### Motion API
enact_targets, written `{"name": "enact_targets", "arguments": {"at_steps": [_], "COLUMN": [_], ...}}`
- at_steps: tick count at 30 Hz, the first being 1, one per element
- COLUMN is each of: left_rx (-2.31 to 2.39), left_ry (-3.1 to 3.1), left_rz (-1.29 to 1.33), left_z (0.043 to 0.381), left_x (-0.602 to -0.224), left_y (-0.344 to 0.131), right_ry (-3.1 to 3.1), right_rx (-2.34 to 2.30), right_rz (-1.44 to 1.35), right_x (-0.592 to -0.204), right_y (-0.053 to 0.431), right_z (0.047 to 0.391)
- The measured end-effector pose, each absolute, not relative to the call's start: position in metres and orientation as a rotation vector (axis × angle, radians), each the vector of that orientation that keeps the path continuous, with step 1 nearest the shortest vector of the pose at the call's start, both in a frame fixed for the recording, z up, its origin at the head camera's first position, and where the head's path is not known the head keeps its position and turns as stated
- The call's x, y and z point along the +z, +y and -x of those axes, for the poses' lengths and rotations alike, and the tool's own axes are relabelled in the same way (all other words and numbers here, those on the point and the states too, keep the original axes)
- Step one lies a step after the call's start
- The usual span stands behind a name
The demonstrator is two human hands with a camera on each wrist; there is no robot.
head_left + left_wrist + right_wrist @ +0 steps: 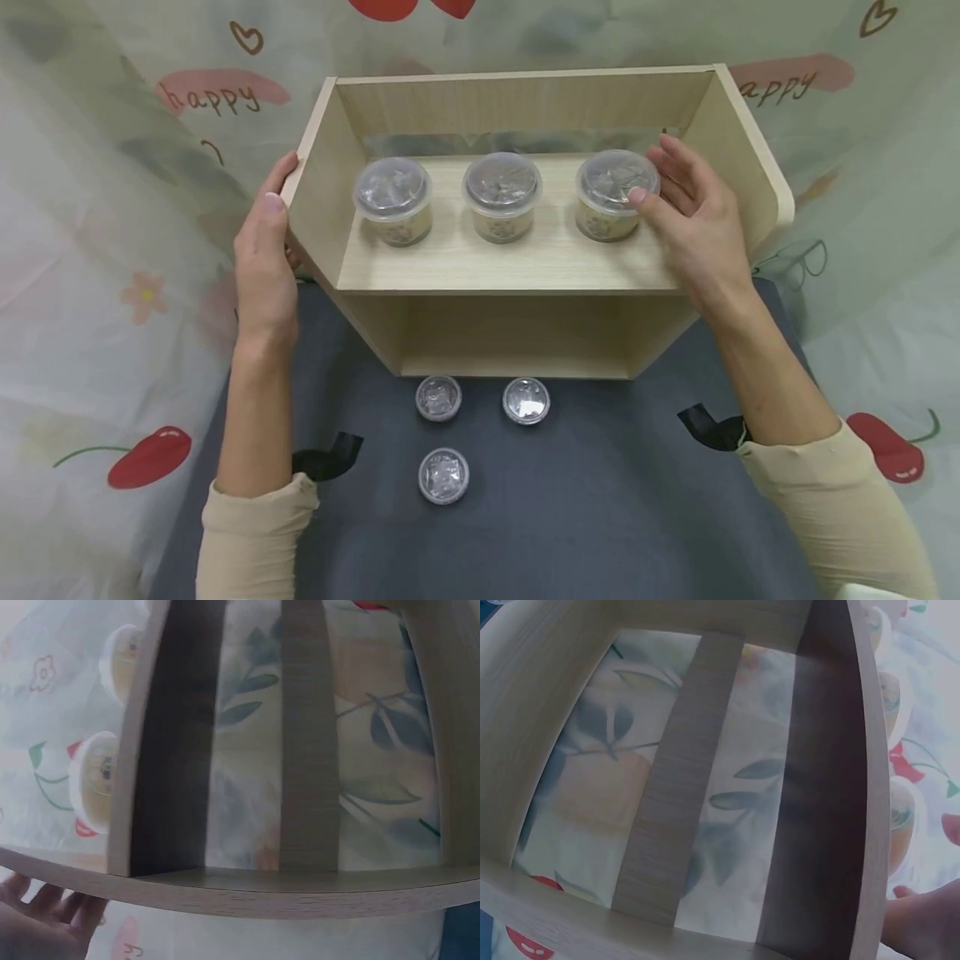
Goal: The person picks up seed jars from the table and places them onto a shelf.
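A pale wooden shelf unit with two levels stands before me. Three round lidded plastic cups stand in a row on its upper board: a left cup, a middle cup and a right cup. My right hand is at the right cup, thumb over the lid's edge and fingers spread beside it. In the right wrist view a gap shows between a finger and that cup. My left hand rests against the outer face of the left side panel, its fingers outside the panel.
Three more lidded cups sit on the dark tabletop in front of the unit: one at left, one at right, one nearer me. Black straps lie by the forearms. A printed curtain surrounds the table.
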State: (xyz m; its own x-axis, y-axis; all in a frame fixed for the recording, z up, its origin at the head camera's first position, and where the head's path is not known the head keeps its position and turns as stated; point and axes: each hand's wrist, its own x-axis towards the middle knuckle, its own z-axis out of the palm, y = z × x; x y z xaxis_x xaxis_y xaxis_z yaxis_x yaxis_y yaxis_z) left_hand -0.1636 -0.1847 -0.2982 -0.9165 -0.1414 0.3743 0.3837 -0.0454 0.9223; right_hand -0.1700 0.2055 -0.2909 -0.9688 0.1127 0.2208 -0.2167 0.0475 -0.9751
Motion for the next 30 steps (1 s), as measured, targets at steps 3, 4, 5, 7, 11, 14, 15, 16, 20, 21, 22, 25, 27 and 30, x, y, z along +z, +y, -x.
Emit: {"name": "enact_targets", "arguments": {"at_steps": [3, 4, 5, 7, 11, 14, 15, 16, 20, 21, 22, 25, 27, 30], "left_rx": [-1.908, -1.841, -1.764, -1.629, -1.46, -1.412, -1.395, -1.375, -1.304, -1.289, -1.275, -1.249, -1.233, -1.217], "left_ry": [-1.931, -1.953, -1.971, -1.984, -1.927, -1.883, -1.883, -1.888, -1.911, -1.913, -1.913, -1.907, -1.906, -1.895], "left_rz": [0.256, 0.249, 0.242, 0.234, 0.264, 0.283, 0.286, 0.288, 0.303, 0.308, 0.315, 0.332, 0.334, 0.331], "left_z": [0.157, 0.154, 0.151, 0.143, 0.132, 0.127, 0.126, 0.125, 0.119, 0.118, 0.116, 0.11, 0.106, 0.101], "left_x": [-0.29, -0.286, -0.283, -0.276, -0.269, -0.267, -0.266, -0.266, -0.265, -0.265, -0.266, -0.267, -0.268, -0.27], "left_y": [-0.182, -0.179, -0.176, -0.169, -0.159, -0.156, -0.156, -0.155, -0.154, -0.154, -0.154, -0.152, -0.152, -0.152], "right_ry": [-2.093, -2.111, -2.127, -2.167, -2.137, -2.09, -2.074, -2.061, -2.007, -1.994, -1.987, -1.967, -1.943, -1.903], "right_rx": [1.956, 1.919, 1.884, 1.806, 1.774, 1.788, 1.798, 1.807, 1.865, 1.88, 1.886, 1.887, 1.886, 1.883], "right_rz": [-0.124, -0.13, -0.134, -0.144, -0.19, -0.227, -0.238, -0.251, -0.305, -0.315, -0.326, -0.357, -0.377, -0.407], "right_x": [-0.288, -0.287, -0.286, -0.283, -0.278, -0.272, -0.27, -0.267, -0.258, -0.256, -0.254, -0.248, -0.244, -0.24], "right_y": [0.203, 0.203, 0.202, 0.201, 0.199, 0.199, 0.199, 0.199, 0.2, 0.2, 0.201, 0.202, 0.204, 0.207], "right_z": [0.169, 0.169, 0.168, 0.167, 0.163, 0.158, 0.156, 0.154, 0.146, 0.144, 0.142, 0.137, 0.133, 0.128]}}
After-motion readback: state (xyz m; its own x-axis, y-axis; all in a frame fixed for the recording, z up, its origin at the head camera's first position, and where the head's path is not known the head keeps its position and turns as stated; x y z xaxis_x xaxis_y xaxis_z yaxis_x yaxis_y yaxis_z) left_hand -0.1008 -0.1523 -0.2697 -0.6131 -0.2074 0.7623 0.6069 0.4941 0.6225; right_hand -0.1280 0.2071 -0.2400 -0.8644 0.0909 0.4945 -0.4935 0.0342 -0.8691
